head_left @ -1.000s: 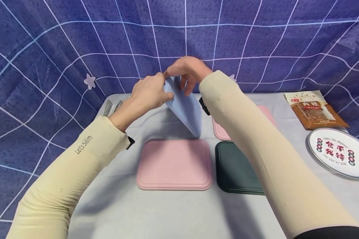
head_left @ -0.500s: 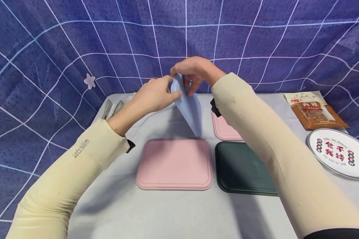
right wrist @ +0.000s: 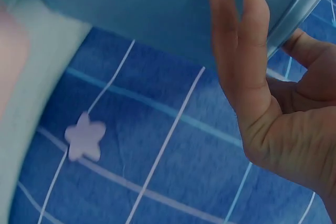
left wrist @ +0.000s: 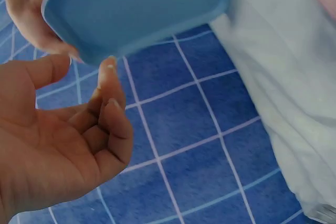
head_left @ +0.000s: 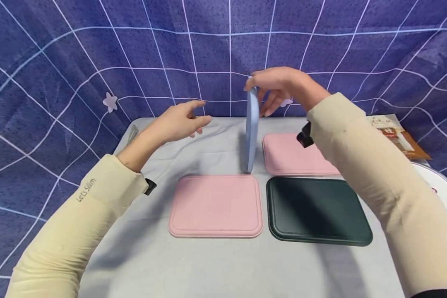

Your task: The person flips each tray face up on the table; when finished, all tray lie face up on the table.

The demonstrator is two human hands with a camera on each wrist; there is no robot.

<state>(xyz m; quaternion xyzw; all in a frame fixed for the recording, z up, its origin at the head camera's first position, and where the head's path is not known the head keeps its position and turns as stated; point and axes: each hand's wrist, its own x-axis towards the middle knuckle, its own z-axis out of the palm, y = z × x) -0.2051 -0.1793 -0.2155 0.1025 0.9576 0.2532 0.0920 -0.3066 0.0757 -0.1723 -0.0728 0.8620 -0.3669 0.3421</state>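
Observation:
A light blue rectangular tray (head_left: pixel 251 128) stands on edge above the table, seen nearly side-on in the head view. My right hand (head_left: pixel 279 89) pinches its upper end, thumb on one face and fingers on the other; the right wrist view shows two fingers (right wrist: pixel 252 51) lying against the blue surface. Left of the tray, my left hand (head_left: pixel 179 122) holds nothing, its thumb and forefinger spread apart. In the left wrist view the left hand's other fingers (left wrist: pixel 113 135) are loosely bent, below the tray's rim (left wrist: pixel 157 40).
A pink tray (head_left: pixel 216 207) lies in front, beside a dark green one (head_left: pixel 316 211). Behind the green tray is another pink tray (head_left: pixel 294 155). A white plate (head_left: pixel 445 192) and a brown food packet (head_left: pixel 409 142) are at the right, partly covered by the right sleeve.
My left hand has let go of the blue tray and drawn back left. The right hand has carried the tray rightward and turned it edge-on to the head view.

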